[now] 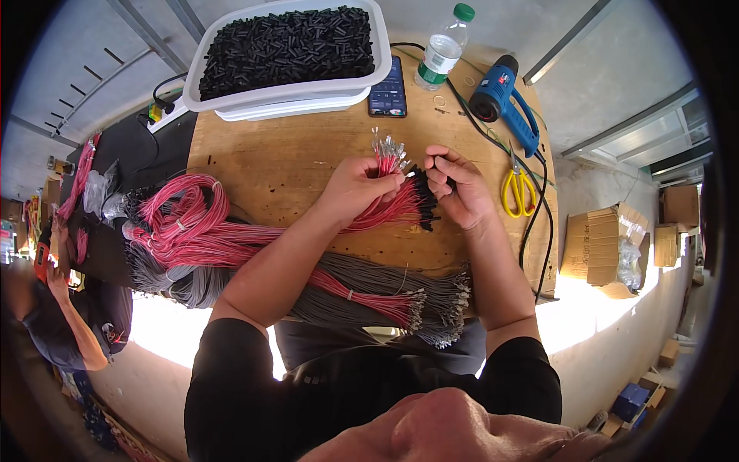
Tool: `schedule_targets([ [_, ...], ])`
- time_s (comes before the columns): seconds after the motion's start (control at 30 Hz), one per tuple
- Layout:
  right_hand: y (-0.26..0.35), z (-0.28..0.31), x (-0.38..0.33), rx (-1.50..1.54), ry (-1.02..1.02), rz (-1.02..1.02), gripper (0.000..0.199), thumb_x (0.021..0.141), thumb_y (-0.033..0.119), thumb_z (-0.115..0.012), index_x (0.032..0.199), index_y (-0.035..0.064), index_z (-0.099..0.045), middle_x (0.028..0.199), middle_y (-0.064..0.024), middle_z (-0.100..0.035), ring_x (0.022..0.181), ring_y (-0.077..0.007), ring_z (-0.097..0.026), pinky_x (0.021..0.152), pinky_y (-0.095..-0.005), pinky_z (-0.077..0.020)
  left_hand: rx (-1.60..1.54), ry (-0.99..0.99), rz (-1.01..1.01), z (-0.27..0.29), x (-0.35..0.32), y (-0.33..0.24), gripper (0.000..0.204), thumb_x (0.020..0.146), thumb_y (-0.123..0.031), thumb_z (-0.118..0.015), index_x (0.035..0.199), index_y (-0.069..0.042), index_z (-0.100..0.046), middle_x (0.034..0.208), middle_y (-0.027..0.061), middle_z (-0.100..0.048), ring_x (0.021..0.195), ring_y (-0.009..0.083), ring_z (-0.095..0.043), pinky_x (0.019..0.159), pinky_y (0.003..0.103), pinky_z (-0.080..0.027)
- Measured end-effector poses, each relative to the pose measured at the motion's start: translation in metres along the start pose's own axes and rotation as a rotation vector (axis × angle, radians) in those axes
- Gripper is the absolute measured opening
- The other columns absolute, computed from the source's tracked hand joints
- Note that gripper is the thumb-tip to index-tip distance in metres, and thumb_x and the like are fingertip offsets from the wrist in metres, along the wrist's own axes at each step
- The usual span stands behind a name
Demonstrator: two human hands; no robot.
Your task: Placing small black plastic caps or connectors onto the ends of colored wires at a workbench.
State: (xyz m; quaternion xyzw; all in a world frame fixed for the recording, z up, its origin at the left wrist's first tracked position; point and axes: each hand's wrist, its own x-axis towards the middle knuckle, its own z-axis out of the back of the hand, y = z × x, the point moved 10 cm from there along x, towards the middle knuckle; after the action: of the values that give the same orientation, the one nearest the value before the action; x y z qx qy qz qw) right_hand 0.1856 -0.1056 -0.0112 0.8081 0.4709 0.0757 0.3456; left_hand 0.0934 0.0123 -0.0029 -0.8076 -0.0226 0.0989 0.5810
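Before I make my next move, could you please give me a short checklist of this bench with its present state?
1. Left hand gripping the pink wires near their metal-tipped ends: ok.
2. Right hand holding a small dark piece: ok, though its exact shape is hard to tell.
3. Yellow-handled scissors lying apart from both hands: ok.
4. Green cap on the bottle: ok.
5. Blue heat gun switched off: cannot tell.
6. Wooden top free of stray bits: not ok, a few small dark specks lie on it.
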Motion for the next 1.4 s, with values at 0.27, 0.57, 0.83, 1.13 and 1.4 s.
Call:
schedule_targets([
  [0.27, -0.002, 0.013, 0.004, 0.250, 0.031, -0.013, 0.015, 0.096, 0.004, -0.060, 0.111, -0.0001, -0.061, 0.092, -0.0082, -0.063, 0.062, -0.0059, -0.045, 0.046, -0.0168, -0.0344, -0.034, -0.001, -0.006, 0.001, 0.000, 0.002, 0.011, 0.092, -0.008, -0.067, 0.095, 0.003, -0.066, 0.075, 0.0031, -0.062, 0.067, 0.0094, -0.056, 0.064, 0.024, -0.044],
  [0.57, 0.017, 0.047, 0.012, 0.308, -0.086, 0.114, 0.018, 0.102, 0.016, -0.056, 0.114, 0.0023, -0.058, 0.086, -0.0045, -0.058, 0.059, -0.0059, -0.042, 0.046, -0.0172, -0.0330, -0.056, -0.004, 0.002, 0.003, 0.000, 0.004, 0.011, 0.093, -0.008, -0.067, 0.096, 0.003, -0.066, 0.077, 0.0044, -0.064, 0.068, 0.0102, -0.058, 0.064, 0.024, -0.045],
  [0.83, 0.007, 0.017, 0.002, 0.101, -0.005, -0.004, 0.013, 0.100, 0.013, -0.058, 0.107, 0.0020, -0.063, 0.086, -0.0043, -0.061, 0.058, -0.0060, -0.043, 0.046, -0.0175, -0.0319, -0.075, 0.011, 0.011, 0.003, 0.001, 0.004, 0.011, 0.092, -0.007, -0.068, 0.095, 0.003, -0.067, 0.079, 0.0054, -0.065, 0.069, 0.0116, -0.059, 0.065, 0.025, -0.047],
  [1.13, 0.006, -0.001, -0.006, -0.286, -0.064, 0.099, 0.016, 0.092, 0.000, -0.067, 0.108, -0.0019, -0.066, 0.086, -0.0077, -0.068, 0.056, -0.0036, -0.042, 0.049, -0.0189, -0.0295, -0.075, -0.001, 0.022, 0.005, 0.001, 0.004, 0.011, 0.092, -0.007, -0.068, 0.095, 0.003, -0.066, 0.081, 0.0057, -0.065, 0.070, 0.0124, -0.059, 0.065, 0.026, -0.047],
  [1.4, 0.001, -0.004, -0.008, -0.369, -0.079, 0.103, 0.016, 0.090, 0.000, -0.070, 0.106, -0.0033, -0.069, 0.078, 0.0001, -0.064, 0.056, -0.0020, -0.039, 0.050, -0.0188, -0.0276, -0.080, -0.016, 0.028, 0.006, 0.001, 0.005, 0.011, 0.093, -0.008, -0.068, 0.095, 0.003, -0.066, 0.081, 0.0055, -0.065, 0.070, 0.0124, -0.059, 0.065, 0.026, -0.046],
])
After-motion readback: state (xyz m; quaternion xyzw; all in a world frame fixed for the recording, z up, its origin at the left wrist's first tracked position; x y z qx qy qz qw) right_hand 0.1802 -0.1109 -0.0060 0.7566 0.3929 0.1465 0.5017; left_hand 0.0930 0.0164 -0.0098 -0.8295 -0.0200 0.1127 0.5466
